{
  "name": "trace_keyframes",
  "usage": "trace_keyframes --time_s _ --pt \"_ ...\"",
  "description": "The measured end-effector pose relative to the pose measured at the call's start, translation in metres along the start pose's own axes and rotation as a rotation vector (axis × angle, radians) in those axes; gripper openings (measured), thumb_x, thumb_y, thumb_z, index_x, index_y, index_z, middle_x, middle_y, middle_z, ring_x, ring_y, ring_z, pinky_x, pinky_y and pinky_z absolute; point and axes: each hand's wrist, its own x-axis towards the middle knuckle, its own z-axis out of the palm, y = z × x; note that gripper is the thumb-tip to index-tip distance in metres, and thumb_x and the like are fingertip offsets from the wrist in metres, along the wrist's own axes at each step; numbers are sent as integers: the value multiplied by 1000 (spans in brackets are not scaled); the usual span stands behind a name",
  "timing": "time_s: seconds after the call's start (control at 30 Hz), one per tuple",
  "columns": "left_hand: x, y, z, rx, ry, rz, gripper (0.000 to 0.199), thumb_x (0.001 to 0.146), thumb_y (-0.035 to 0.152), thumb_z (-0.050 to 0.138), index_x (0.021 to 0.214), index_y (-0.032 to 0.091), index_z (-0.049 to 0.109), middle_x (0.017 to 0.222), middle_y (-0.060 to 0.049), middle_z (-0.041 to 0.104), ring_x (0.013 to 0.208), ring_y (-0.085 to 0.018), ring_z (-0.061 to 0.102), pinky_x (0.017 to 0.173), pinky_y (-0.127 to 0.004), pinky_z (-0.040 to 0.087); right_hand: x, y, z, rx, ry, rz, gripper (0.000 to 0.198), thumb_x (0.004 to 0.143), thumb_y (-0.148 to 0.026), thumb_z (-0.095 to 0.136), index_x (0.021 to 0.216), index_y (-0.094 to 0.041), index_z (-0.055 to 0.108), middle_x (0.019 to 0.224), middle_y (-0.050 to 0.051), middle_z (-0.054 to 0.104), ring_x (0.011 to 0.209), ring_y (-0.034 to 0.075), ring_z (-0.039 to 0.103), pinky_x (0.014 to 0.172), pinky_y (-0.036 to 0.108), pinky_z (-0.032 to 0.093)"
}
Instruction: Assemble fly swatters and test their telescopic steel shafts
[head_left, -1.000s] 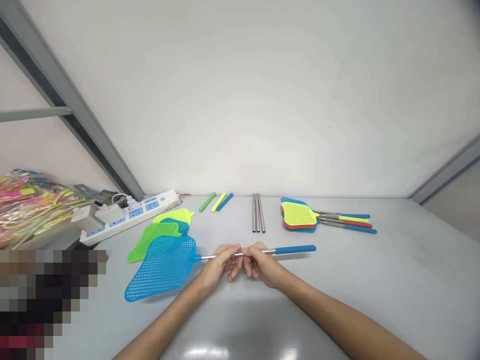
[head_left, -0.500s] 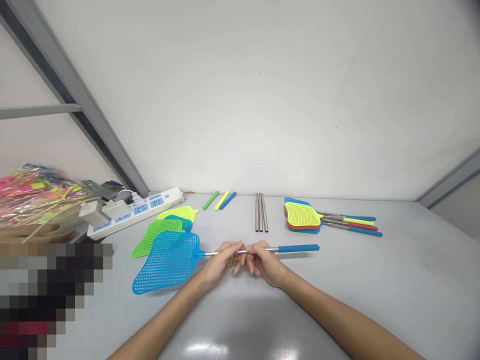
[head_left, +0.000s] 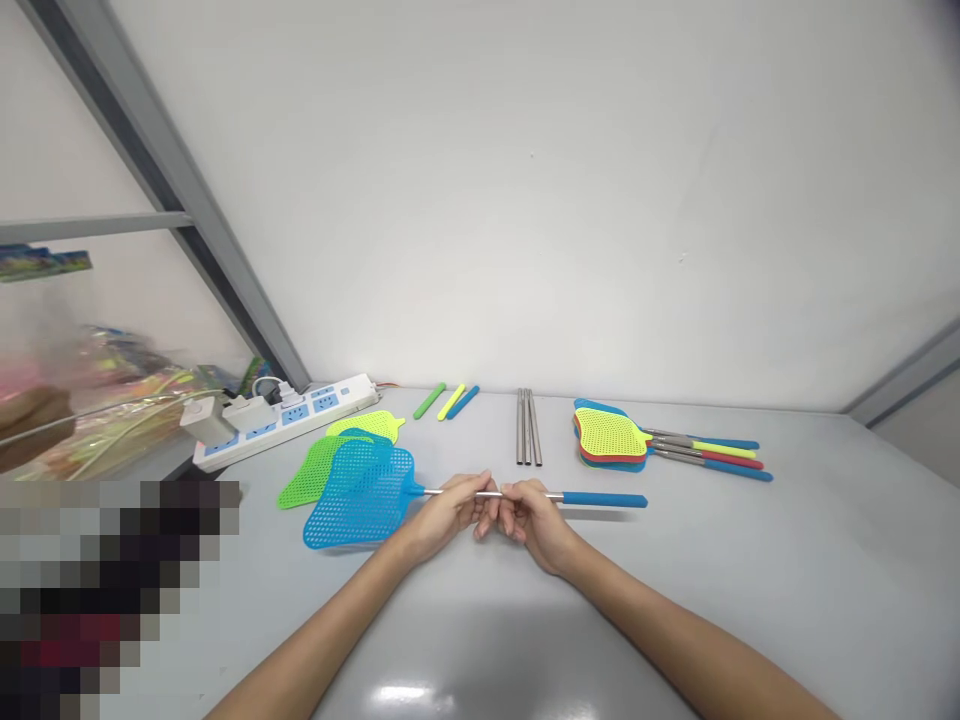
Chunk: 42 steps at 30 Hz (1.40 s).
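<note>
A blue fly swatter lies level across both hands just above the table, its mesh head to the left and its blue handle to the right. On its thin metal rod, near the head, my left hand is closed. My right hand grips the thicker metal part of the rod beside the handle. The fingertips of both hands meet or nearly meet below the rod. Behind the held head lie loose green and yellow swatter heads, with another blue one partly hidden.
Metal tubes stand in a row at the table's back, right of green, yellow and blue handle sleeves. Several whole swatters are stacked at right. A power strip with plugs lies at left, near another person's hand and plastic-bagged goods.
The swatter's blue head has tilted and now looks shorter, covering more of the heads behind. Both hands keep their hold. The whole view has shifted slightly, and the other person's hand at left has moved.
</note>
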Motion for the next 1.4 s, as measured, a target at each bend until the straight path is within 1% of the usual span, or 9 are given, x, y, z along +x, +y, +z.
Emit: trace_keyframes --time_s 0.1,0.2,0.4,0.6,0.83,1.1,1.4 --pt "0 0 -1 30 19 6 39 80 37 33 53 13 47 43 0 46 44 -9 42 55 -24 32 -1 -1 0 -3 6 6 37 71 -27 38 38 -13 48 34 -1 38 32 6 29 40 23 18" --pt "1 -1 -2 48 31 -18 40 80 40 32 51 14 43 39 2 41 41 -9 38 53 -24 31 -2 0 -1 16 -2 10 38 71 -26 38 36 -14 45 29 -4 30 32 6 28 41 23 18" --pt "3 0 -1 34 23 -10 38 80 39 33 50 16 37 37 4 36 39 -8 35 49 -24 28 -4 2 -2 145 -8 4 37 72 -25 39 36 -17 36 27 -6 23 32 7 26 42 24 19" --pt "4 -1 -4 33 19 -1 38 80 39 32 50 16 36 36 4 35 37 -8 34 48 -24 27 -8 -1 -7 200 -1 53 36 73 -26 40 39 -18 32 28 -7 22 31 6 21 42 25 17" --pt "4 -4 -4 97 -17 3 38 81 37 31 49 16 35 35 3 38 37 -8 34 47 -24 25 -22 -4 -10 215 8 56 36 74 -26 41 41 -17 32 29 -7 22 33 6 21 42 25 16" --pt "3 -1 -2 76 -10 7 38 80 37 32 49 16 34 35 4 37 36 -8 33 46 -23 25 -21 -4 -10 186 35 80 36 73 -29 42 41 -18 29 30 -7 22 33 6 21 42 24 16" --pt "3 -1 -2 88 0 -2 39 79 39 33 47 17 33 34 4 35 36 -8 33 46 -23 26 -22 -5 -9 188 59 108 36 72 -30 42 41 -18 29 30 -7 21 34 6 21 42 24 17"
